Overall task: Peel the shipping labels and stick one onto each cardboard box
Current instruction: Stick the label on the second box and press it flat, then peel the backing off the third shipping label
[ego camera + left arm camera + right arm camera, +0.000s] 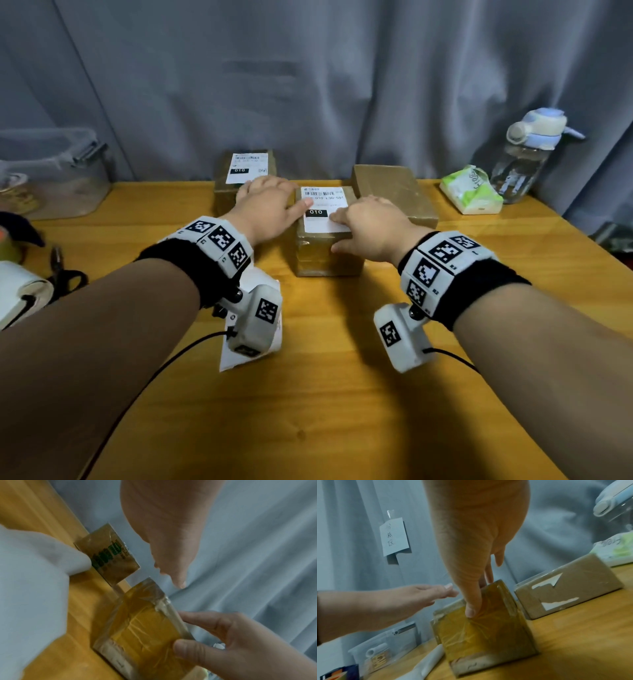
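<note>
At the middle of the wooden surface (342, 394) stands the near cardboard box (325, 253), wrapped in clear tape, with a white shipping label (323, 209) lying flat on its top face. The left hand (265, 209) comes in from 9 o'clock of that box; its fingers are straight, the thumb tip touching the label's left edge, so its grip is open and holds nothing. The right hand (368, 229) is at 3 o'clock of the box, fingers flat on the label's right part and the thumb pressed against the box's front face (the right wrist view shows this thumb plainly); the fingers lie straight, not curled round anything.

At 11 o'clock of the near box sits a second box (245, 181), already bearing a label (247, 167). At 1 o'clock lies a third box (394, 197) with its top bare. A white backing sheet (250, 342) lies under the left wrist. Far at 2 o'clock are a tissue pack (471, 192) and a water bottle (527, 154).
</note>
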`<state>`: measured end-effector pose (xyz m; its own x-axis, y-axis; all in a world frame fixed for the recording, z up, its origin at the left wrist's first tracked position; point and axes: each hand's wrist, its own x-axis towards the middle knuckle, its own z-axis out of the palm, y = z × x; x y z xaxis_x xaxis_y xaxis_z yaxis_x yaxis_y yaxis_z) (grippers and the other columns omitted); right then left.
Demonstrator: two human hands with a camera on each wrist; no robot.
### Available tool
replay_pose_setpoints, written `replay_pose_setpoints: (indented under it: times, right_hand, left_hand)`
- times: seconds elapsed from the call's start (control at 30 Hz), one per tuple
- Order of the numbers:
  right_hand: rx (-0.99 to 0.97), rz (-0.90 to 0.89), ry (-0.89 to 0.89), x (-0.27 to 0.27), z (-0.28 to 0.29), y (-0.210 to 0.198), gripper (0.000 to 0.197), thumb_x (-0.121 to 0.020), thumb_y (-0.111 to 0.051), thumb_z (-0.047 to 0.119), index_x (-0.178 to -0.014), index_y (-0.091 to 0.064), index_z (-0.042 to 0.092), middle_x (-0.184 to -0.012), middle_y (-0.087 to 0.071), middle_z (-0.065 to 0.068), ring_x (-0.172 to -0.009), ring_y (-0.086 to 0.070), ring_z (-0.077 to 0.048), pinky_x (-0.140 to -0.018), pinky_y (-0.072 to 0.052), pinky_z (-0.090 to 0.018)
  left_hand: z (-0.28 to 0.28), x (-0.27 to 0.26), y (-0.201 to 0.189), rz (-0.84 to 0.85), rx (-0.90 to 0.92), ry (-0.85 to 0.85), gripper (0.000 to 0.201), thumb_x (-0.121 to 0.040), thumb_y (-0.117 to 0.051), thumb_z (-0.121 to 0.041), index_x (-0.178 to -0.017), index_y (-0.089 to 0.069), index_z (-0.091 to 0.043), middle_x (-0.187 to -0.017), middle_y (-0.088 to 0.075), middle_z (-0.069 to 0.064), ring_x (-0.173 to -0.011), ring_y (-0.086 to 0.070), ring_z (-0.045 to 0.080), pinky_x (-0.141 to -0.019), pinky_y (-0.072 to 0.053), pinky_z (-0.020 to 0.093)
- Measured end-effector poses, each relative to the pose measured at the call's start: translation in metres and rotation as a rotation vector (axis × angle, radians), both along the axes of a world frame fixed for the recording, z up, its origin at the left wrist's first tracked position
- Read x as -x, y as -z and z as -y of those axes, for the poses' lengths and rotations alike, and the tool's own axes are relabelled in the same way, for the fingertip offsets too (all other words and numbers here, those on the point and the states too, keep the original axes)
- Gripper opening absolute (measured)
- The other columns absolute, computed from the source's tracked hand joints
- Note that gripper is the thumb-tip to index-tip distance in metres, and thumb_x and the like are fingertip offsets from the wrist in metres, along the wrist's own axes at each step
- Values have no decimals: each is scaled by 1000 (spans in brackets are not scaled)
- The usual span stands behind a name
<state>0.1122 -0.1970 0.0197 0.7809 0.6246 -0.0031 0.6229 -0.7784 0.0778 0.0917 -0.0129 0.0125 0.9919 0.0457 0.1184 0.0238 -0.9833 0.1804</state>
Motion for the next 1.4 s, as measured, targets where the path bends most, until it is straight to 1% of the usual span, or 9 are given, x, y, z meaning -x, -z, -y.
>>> replay_pose_setpoints:
  times: [0.07, 0.2, 0.33, 0.4, 0.6, 1.0, 1.2, 1.3, 1.4]
  right_hand:
    - [-13, -2, 22, -14, -15, 4, 45, -90, -52, 40, -130, -50, 19, -131, -57, -8, -124, -47, -28, -111, -26, -40]
    - [-53, -23, 39, -45, -33, 8, 44, -92, -49, 34, -132, -47, 17, -138, -51, -7, -129, -42, -28, -112, -25, -43]
    - [-89, -12, 59, -75, -46, 9, 40, -91, -53, 34, -127, -51, 17, -135, -54, -7, -124, -47, -28, -104, -35, -42]
    - [-116, -15, 84, -86, -51, 11, 40, -91, -55, 33, -128, -51, 18, -133, -55, -8, -121, -49, -29, -99, -38, -41]
    - [-157, -27, 127, -110, -62, 12, 44, -91, -53, 22, -135, -48, 26, -134, -53, -11, -124, -46, -31, -101, -42, -43]
    - [-199, -59, 102, -81, -57, -2, 49, -91, -52, 28, -138, -43, 17, -139, -47, -11, -131, -35, -31, -103, -41, -46]
    - [-292, -158, 123, -40, -42, 3, 51, -90, -56, 31, -139, -45, 19, -139, -50, -13, -128, -46, -30, -105, -40, -38]
    - [-335, -236, 106, -15, -39, 9, 50, -91, -58, 29, -138, -46, 15, -139, -52, -9, -128, -48, -27, -104, -39, -32]
    - [-341, -318, 69, 9, -38, 16, 46, -91, -59, 28, -135, -50, 14, -132, -57, -9, -120, -54, -25, -98, -41, -30]
  left_hand:
    - [-10, -6, -3, 48, 28, -34, 57, -92, -35, -56, -138, -41, -22, -146, -39, 6, -138, -26, 26, -115, -19, 44]
    - [-24, -17, -7, 74, 47, -68, 51, -92, -39, -52, -136, -43, -25, -145, -42, 3, -138, -26, 24, -112, -19, 42]
    - [-33, -29, -4, 88, 110, -88, 47, -94, -37, -50, -134, -45, -26, -142, -45, 2, -137, -27, 23, -110, -19, 40]
    - [-35, -35, 2, 89, 127, -99, 45, -95, -37, -49, -133, -46, -26, -141, -46, 3, -135, -29, 23, -109, -20, 39]
    - [-41, -52, 14, 99, 173, -112, 43, -96, -36, -47, -131, -49, -26, -138, -49, 2, -133, -32, 23, -107, -21, 39]
    - [-46, -20, 2, 111, 154, -63, 34, -95, -41, -44, -118, -58, -25, -134, -51, -2, -133, -28, 22, -108, -21, 37]
    - [-40, 23, 1, -70, 131, 12, 32, -89, -52, -46, -114, -62, -28, -125, -57, 0, -126, -36, 25, -107, -29, 38]
    - [-33, 44, 13, -219, 100, 93, 53, -81, -60, -52, -127, -52, -28, -136, -51, 0, -129, -36, 24, -109, -30, 38]
    - [-28, 62, 26, -402, -55, 138, 81, -75, -66, -56, -143, -30, -31, -144, -38, 2, -133, -32, 26, -108, -29, 39]
